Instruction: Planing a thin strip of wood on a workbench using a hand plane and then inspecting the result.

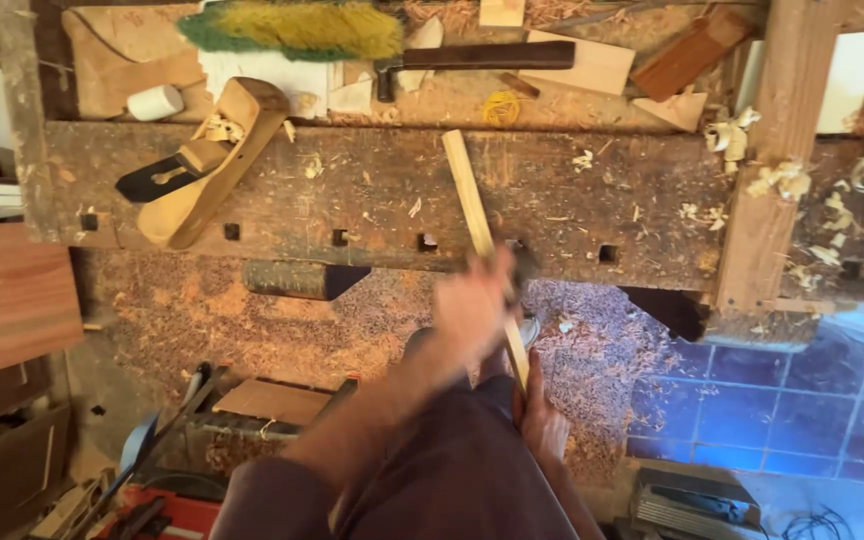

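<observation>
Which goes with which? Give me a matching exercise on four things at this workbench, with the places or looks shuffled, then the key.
Things:
1. wooden plane
2. brush
3. hammer
4. wooden strip

Places or looks:
A. slants down across the front edge of the bench
B. dark handle, lies flat at the bench's back
C. lies at an angle on the bench's left part
D. yellow and green bristles

Pairs: 1-C, 2-D, 3-B, 4-A

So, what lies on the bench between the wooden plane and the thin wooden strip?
In the head view, only bare scarred bench top with a few shavings lies between the wooden plane and the thin wooden strip.
</observation>
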